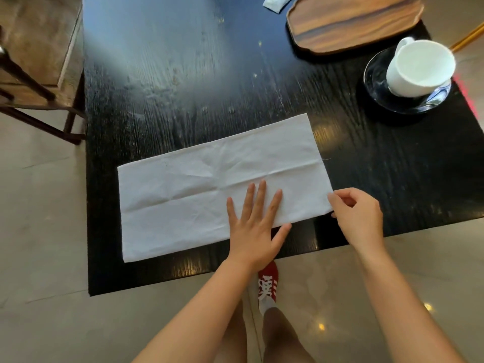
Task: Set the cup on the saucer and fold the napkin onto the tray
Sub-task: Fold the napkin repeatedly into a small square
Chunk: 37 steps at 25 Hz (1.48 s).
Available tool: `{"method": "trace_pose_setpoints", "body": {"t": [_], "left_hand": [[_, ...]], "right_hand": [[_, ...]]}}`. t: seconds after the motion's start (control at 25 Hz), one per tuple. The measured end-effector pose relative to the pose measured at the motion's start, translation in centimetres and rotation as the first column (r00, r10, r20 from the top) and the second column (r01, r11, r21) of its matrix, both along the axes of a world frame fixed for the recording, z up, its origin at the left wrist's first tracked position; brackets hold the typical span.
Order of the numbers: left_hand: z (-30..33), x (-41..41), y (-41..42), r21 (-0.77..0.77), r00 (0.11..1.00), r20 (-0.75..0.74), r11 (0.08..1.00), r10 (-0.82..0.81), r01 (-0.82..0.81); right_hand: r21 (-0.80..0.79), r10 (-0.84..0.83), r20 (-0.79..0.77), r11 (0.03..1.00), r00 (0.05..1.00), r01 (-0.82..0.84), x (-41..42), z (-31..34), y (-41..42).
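A white napkin (209, 184), folded into a long rectangle, lies flat on the black table (183, 74) near its front edge. My left hand (255, 221) presses flat on the napkin's right half, fingers spread. My right hand (356, 216) pinches the napkin's right edge between thumb and fingers. A white cup (419, 68) stands on a clear glass saucer (377, 77) at the right of the table. The wooden tray (353, 19) sits at the far right with nothing on it.
A small pale packet (275, 2) lies beside the tray at the far edge. A wooden chair (39, 53) stands left of the table. My legs and a red shoe (268, 282) are below the table's front edge.
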State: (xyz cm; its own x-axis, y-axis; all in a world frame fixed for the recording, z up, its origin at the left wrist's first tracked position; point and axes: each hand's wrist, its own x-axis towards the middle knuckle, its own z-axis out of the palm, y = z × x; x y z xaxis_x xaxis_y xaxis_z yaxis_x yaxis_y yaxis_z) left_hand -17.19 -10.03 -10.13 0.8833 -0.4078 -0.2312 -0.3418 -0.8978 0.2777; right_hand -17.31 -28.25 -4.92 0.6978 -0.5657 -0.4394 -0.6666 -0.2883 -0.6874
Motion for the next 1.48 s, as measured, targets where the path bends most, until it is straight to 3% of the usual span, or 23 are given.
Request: {"method": "trace_pose_setpoints", "body": {"t": [0.08, 0.12, 0.2, 0.28, 0.32, 0.4, 0.52, 0.6, 0.88, 1.04, 1.16, 1.32, 1.48], "left_hand": [[1.4, 0.3, -0.2, -0.169, 0.992, -0.084, 0.979, 0.098, -0.111], [2.5, 0.8, -0.6, -0.315, 0.972, -0.126, 0.922, 0.197, -0.227], [5.0, 3.0, -2.0, -0.559, 0.871, -0.273, 0.670, 0.409, -0.489], [7.3, 6.7, -3.5, -0.550, 0.713, -0.562, 0.454, 0.420, -0.701], [8.0, 8.6, -4.1, -0.490, 0.635, -0.672, 0.414, 0.381, -0.767], [8.7, 11.7, -4.3, -0.427, 0.611, -0.718, 0.481, 0.334, -0.766], [8.5, 13.8, -2.4, -0.464, 0.703, -0.619, 0.559, 0.350, -0.687], [8.6, 14.1, 0.0, -0.468, 0.690, -0.631, 0.536, 0.355, -0.703], [9.2, 13.5, 13.4, -0.532, 0.620, -0.689, 0.320, 0.375, -0.784], [8.9, 12.9, 19.6, -0.440, 0.531, -0.773, 0.311, 0.347, -0.843], [7.8, 13.7, 22.1, -0.460, 0.555, -0.710, 0.312, 0.432, -0.831], [6.5, 13.9, 24.3, -0.485, 0.613, -0.584, 0.377, 0.532, -0.789], [4.5, 12.6, 26.4, -0.408, 0.626, -0.487, 0.475, 0.609, -0.780]], "right_hand": [[0.022, -0.032, 0.059, 0.999, 0.998, 0.030, 0.0, 0.6, 0.3], [0.039, -0.039, 0.091, 0.999, 0.995, 0.035, 0.1, 1.0, 0.6], [0.062, -0.016, 0.146, 0.998, 0.989, 0.007, 0.4, 2.0, 1.4], [0.070, 0.050, 0.187, 0.995, 0.981, -0.064, 0.7, 3.0, 2.7], [0.066, 0.087, 0.206, 0.993, 0.975, -0.102, 0.8, 3.4, 3.4], [0.035, 0.159, 0.235, 0.984, 0.959, -0.172, 1.2, 4.0, 5.1], [-0.004, 0.230, 0.239, 0.972, 0.943, -0.236, 1.8, 4.5, 7.9], [0.006, 0.254, 0.233, 0.965, 0.939, -0.263, 2.1, 4.8, 9.9], [0.021, 0.457, 0.251, 0.879, 0.853, -0.477, 3.5, 5.9, 19.4], [-0.016, 0.594, 0.233, 0.794, 0.770, -0.608, 3.7, 4.7, 25.3], [-0.033, 0.651, 0.202, 0.751, 0.732, -0.659, 3.4, 3.8, 27.9], [-0.085, 0.695, 0.181, 0.715, 0.695, -0.693, 2.6, 3.1, 29.6], [-0.133, 0.748, 0.156, 0.663, 0.645, -0.736, 1.6, 1.9, 31.2]]}}
